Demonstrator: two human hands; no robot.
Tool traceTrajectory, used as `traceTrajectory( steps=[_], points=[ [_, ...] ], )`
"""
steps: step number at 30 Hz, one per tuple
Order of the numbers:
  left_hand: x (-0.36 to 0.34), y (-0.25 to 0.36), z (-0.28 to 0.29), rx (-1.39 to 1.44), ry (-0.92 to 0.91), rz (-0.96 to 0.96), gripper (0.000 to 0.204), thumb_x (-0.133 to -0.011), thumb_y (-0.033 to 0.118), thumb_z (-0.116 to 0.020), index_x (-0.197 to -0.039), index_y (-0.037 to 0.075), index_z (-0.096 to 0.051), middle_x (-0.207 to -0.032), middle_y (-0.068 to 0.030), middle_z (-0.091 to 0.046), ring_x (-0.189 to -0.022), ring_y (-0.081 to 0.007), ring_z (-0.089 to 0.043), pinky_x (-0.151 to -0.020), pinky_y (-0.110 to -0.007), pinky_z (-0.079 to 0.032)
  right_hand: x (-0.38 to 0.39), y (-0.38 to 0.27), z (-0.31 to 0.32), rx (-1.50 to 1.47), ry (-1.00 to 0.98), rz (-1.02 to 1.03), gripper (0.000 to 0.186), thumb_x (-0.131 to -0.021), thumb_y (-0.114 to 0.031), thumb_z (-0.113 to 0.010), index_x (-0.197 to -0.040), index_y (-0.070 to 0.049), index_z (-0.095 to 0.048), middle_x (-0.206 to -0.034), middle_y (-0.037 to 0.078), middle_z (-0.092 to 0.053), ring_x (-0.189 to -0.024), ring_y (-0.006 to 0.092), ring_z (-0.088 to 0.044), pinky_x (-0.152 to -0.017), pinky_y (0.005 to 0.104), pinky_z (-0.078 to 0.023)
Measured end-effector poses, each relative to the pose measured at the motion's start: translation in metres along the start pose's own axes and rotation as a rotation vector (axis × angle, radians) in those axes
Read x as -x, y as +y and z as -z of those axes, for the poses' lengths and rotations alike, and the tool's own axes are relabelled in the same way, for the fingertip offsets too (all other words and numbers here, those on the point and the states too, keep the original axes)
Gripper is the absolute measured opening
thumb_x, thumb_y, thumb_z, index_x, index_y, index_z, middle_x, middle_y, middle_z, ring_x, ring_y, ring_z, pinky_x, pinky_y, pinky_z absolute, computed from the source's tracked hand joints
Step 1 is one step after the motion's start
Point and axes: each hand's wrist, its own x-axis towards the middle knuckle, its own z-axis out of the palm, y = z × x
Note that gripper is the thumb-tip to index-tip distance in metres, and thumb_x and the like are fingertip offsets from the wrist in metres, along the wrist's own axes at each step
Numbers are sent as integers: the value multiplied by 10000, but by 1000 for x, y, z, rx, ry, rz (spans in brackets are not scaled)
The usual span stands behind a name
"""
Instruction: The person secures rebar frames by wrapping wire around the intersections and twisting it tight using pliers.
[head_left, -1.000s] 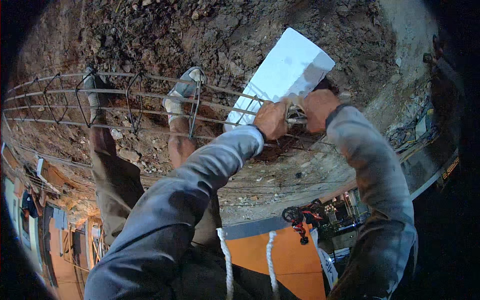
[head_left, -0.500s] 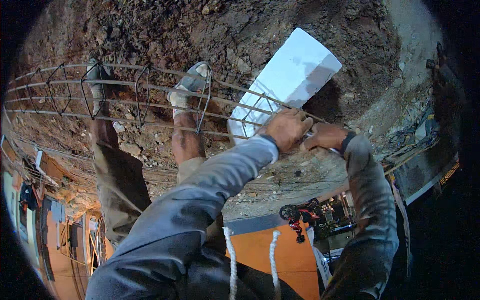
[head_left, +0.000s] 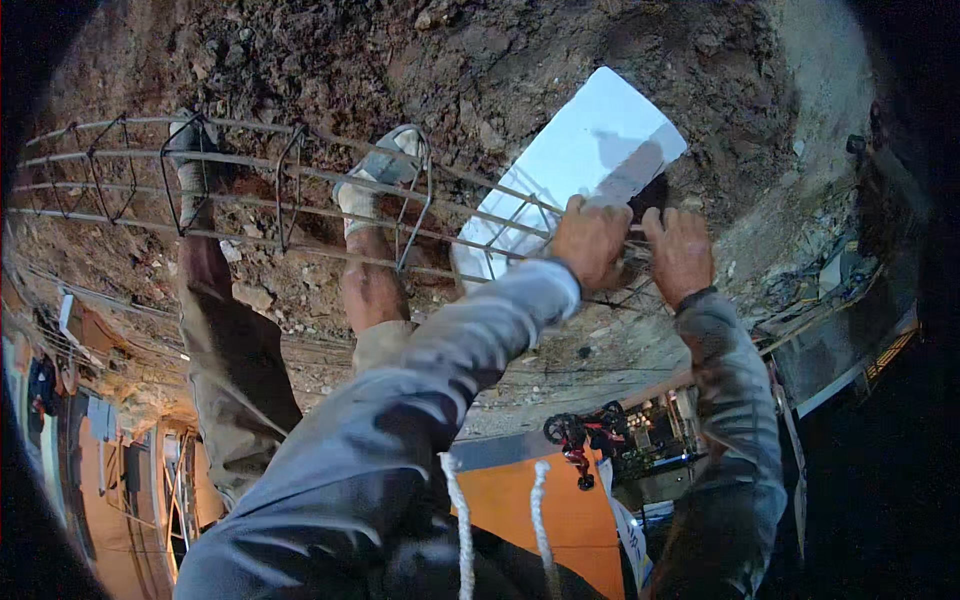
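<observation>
From left edge to centre of the frame, the steel cage (head_left: 345,177) already has stirrups (head_left: 280,205) around its bars. At its right end, left hand (head_left: 593,246) and right hand (head_left: 682,252) curl their fingers; grip and remaining work, I cannot tell.

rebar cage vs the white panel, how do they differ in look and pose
The rebar cage is an open frame of dull bars; the white panel is a solid, smooth-looking slab. In view, the cage stretches mostly sideways, while the panel slants up to the right. Both are longer than wide.
</observation>
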Motion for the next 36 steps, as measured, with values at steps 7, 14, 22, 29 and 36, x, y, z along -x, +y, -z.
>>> traceTrajectory(
  steps=[7, 14, 22, 29, 36],
  points=[
    [10, 26, 1, -54, 222, 94, 276, -786, 78, -483, -1056, 61, -539, -961, -118, -599, -981, -257, -542, -1006, -457, -275, -19, 1, 32, -351, -644, -88, 544, -684, -135, -583, -1212, -55, -474, -1078, 177, -528, -988, 391, -507, -894, 496, -378],
    [-2, 21, -14, 199, 461, 94, 294, -591, 133, -671, -826, 25, -530, -852, -169, -568, -862, -355, -544, -725, -448, -436, -6, -5, 36, 116, -219, -213, 345, -857, -173, -422, -1149, -4, -493, -1105, 181, -510, -1125, 330, -436, -995, 512, -264],
    [-15, 22, -3, 127, 171, 141, 337, -654, 197, -647, -958, 58, -597, -823, -158, -622, -797, -304, -613, -690, -417, -482, -2, 22, 6, -266, -165, -56, 353, -671, -74, -575, -1016, -15, -527, -887, 176, -564, -885, 344, -555, -781, 458, -435],
    [-20, 20, 2, 125, -92, 90, 270, -650, 220, -611, -869, 66, -643, -731, -198, -635, -696, -353, -636, -616, -456, -501, 3, 23, -5, -319, -385, -55, 280, -674, -128, -581, -933, -22, -557, -788, 180, -611, -726, 328, -618, -650, 441, -495],
    [-25, 17, 10, 106, -471, -59, 229, -632, 214, -609, -708, 8, -670, -713, -233, -626, -698, -364, -637, -642, -454, -502, 30, 2, -8, -404, -528, -276, 318, -716, -312, -628, -761, 2, -630, -719, 225, -606, -746, 334, -625, -655, 442, -504]
  ],
)
